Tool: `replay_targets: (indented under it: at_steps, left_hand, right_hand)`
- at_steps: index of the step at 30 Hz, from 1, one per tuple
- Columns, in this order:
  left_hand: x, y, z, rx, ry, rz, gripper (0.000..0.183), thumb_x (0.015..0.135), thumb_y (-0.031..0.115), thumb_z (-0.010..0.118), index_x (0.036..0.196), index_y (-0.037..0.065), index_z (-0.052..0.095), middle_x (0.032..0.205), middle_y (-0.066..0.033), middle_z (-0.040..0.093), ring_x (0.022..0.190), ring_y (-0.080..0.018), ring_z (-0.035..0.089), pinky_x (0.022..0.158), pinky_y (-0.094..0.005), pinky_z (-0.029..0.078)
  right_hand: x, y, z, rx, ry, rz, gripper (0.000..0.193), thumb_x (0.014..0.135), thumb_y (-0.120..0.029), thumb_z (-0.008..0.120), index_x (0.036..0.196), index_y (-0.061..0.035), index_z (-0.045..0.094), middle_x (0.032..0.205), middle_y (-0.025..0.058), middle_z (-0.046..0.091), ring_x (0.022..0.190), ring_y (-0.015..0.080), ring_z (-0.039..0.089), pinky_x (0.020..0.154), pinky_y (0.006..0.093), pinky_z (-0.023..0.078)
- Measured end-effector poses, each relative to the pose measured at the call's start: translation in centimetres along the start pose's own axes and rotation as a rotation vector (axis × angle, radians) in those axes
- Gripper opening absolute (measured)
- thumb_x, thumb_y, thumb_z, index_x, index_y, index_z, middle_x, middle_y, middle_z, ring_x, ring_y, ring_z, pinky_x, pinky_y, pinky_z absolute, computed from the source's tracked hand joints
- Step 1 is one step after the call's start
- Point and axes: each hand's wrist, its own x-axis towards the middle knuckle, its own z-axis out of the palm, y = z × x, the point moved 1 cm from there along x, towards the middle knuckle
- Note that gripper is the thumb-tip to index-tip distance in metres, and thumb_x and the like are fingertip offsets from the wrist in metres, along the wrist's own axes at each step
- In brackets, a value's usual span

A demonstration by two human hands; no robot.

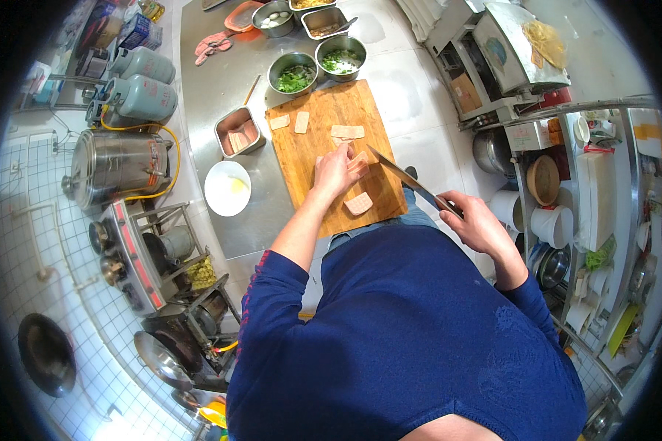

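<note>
My right hand point(474, 223) is closed round the dark handle of a knife point(403, 175). Its blade points up and left, the tip near the right side of the wooden cutting board point(305, 167). Over the board's middle, my left hand point(335, 173) has its fingertips on a pale pink slice point(358, 161), which looks like luncheon meat. Another slice point(358, 203) lies nearer me. Beyond my left hand are more slices point(347, 132), and two more point(301, 122) lie at the board's far left. Whether the blade touches the held slice I cannot tell.
Left of the board stand a metal container point(240, 132) with pink slices and a white bowl point(228, 189). Two metal bowls with chopped greens point(293, 73) sit behind it. Gas cylinders point(141, 97) and a stove point(134, 253) are left; shelves of cookware point(548, 220) stand right.
</note>
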Motion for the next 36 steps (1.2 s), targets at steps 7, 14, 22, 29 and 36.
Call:
replay_targets:
  at_steps: [7, 14, 22, 29, 36]
  left_hand:
    - [6.0, -1.3, -3.4, 0.075, -0.004, 0.156, 0.067, 0.069, 0.022, 0.102, 0.126, 0.009, 0.070, 0.115, -0.0136, 0.075, 0.115, -0.0345, 0.072, 0.104, -0.0495, 0.058]
    - [9.1, -1.4, -4.3, 0.227, -0.038, 0.178, 0.072, 0.059, 0.029, 0.106, 0.118, 0.009, 0.070, 0.133, -0.0137, 0.064, 0.130, -0.0382, 0.060, 0.105, -0.0499, 0.053]
    - [6.6, -0.8, -2.9, 0.145, -0.013, 0.140, 0.064, 0.069, 0.023, 0.101, 0.121, 0.010, 0.065, 0.119, -0.0125, 0.077, 0.120, -0.0357, 0.071, 0.103, -0.0508, 0.053]
    - [4.4, -0.7, -1.3, 0.180, 0.151, 0.010, 0.056, 0.070, 0.024, 0.099, 0.118, 0.008, 0.074, 0.115, -0.0162, 0.076, 0.119, -0.0389, 0.069, 0.105, -0.0523, 0.056]
    - [3.5, -0.2, -1.3, 0.025, 0.113, 0.097, 0.043, 0.077, 0.024, 0.094, 0.109, 0.008, 0.071, 0.106, -0.0167, 0.077, 0.109, -0.0395, 0.073, 0.093, -0.0530, 0.059]
  right_hand:
    - [0.1, 0.3, 0.1, 0.022, -0.006, 0.008, 0.034, 0.105, -0.023, 0.070, 0.129, -0.0007, 0.074, 0.102, 0.0258, 0.078, 0.096, 0.0414, 0.077, 0.087, 0.0489, 0.059]
    - [0.2, 0.5, 0.3, 0.001, 0.000, 0.016, 0.036, 0.103, -0.024, 0.071, 0.131, -0.0018, 0.074, 0.104, 0.0270, 0.079, 0.099, 0.0427, 0.078, 0.088, 0.0489, 0.059]
    - [0.4, 0.6, 0.2, 0.025, -0.009, 0.012, 0.038, 0.103, -0.025, 0.070, 0.131, 0.0002, 0.073, 0.097, 0.0258, 0.078, 0.089, 0.0402, 0.077, 0.083, 0.0486, 0.058]
    - [0.7, -0.9, -0.8, 0.043, -0.039, 0.087, 0.035, 0.104, -0.021, 0.070, 0.132, 0.0001, 0.073, 0.085, 0.0171, 0.076, 0.069, 0.0238, 0.070, 0.070, 0.0410, 0.056]
    - [0.9, -0.6, -0.9, 0.016, -0.029, 0.044, 0.035, 0.104, -0.020, 0.070, 0.132, 0.0002, 0.073, 0.085, 0.0157, 0.075, 0.066, 0.0227, 0.069, 0.067, 0.0406, 0.056]
